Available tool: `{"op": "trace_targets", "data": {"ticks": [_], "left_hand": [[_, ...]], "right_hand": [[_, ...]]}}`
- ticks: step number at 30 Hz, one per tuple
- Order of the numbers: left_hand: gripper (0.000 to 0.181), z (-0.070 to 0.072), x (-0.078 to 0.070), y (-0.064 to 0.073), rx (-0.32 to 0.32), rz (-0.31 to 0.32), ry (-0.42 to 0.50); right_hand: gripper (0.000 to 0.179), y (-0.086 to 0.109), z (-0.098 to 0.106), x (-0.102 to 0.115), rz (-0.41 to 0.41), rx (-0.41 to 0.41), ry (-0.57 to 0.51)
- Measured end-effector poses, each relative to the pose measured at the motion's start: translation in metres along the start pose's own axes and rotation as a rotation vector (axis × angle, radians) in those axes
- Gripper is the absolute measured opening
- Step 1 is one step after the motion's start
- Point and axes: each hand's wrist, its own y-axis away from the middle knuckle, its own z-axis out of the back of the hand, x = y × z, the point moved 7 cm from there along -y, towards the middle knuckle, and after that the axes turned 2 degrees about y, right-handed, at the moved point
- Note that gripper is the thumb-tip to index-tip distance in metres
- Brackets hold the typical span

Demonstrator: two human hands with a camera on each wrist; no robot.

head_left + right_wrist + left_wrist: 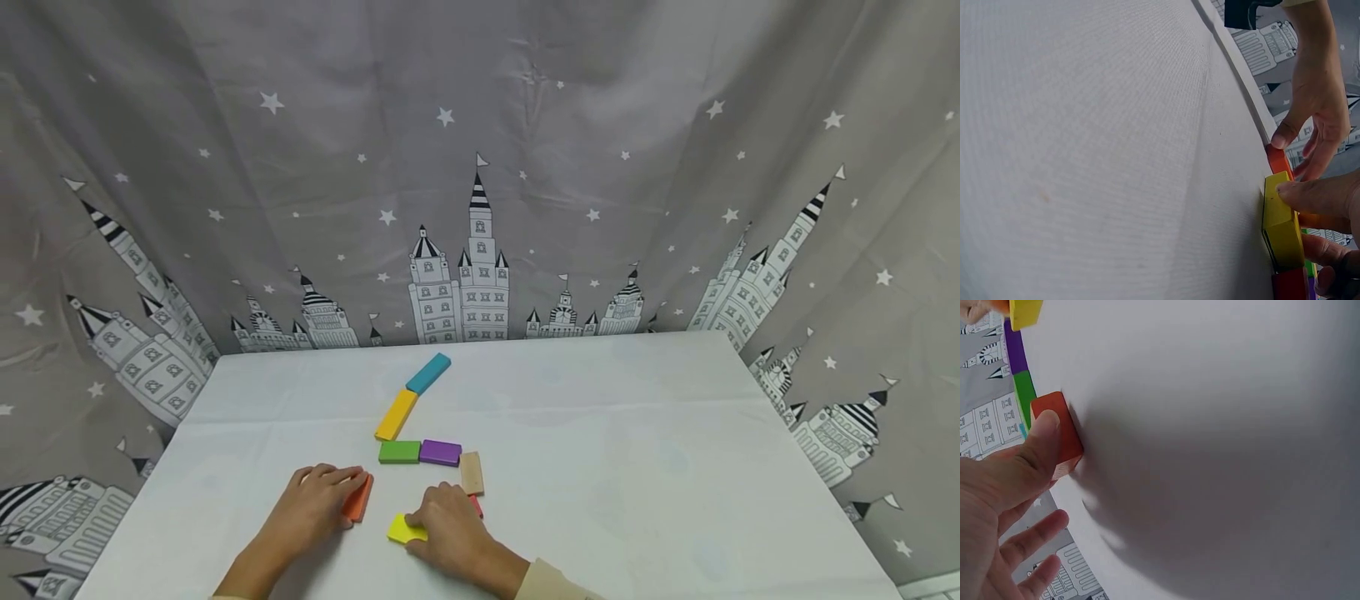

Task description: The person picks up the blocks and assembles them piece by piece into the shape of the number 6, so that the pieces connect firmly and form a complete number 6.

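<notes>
My left hand [311, 504] pinches an orange wooden block [360, 500]; the left wrist view shows the thumb on the near face of that block [1069, 434], with two other fingers held away from it. My right hand [453, 529] grips a bright yellow block [407, 529] between thumb and fingers. In the right wrist view this yellow block [1282, 219] is close by a red block [1291, 286]. Much of the red block [476, 505] is hidden behind the right hand in the head view. Just beyond it lies a plain wood-coloured block [472, 473].
A purple block [440, 452] and a green block [400, 452] lie end to end beyond the hands. From there an amber block [396, 414] and a blue block [428, 373] slant toward the table's [637, 467] back edge. Behind hangs a grey castle-print curtain [337, 167].
</notes>
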Motion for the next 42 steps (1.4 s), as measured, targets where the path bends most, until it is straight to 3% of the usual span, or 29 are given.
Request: {"op": "trace_targets", "data": {"ticks": [7, 15, 25, 42], "left_hand": [[0.06, 0.007, 0.004, -0.001, -0.087, -0.063, -0.046], [0.057, 0.009, 0.007, -0.008, -0.098, -0.087, -0.075], [0.053, 0.011, 0.009, -0.013, -0.173, -0.188, -0.127], [0.048, 0.01, 0.012, -0.026, -0.168, -0.212, -0.15]], "right_hand": [[0.033, 0.001, -0.001, 0.0, 0.001, -0.006, -0.013], [0.031, 0.002, -0.001, -0.001, 0.018, -0.042, -0.002], [0.032, 0.001, -0.003, -0.001, 0.014, -0.045, 0.001], [0.031, 0.0, -0.004, -0.002, -0.023, -0.007, -0.038]]}}
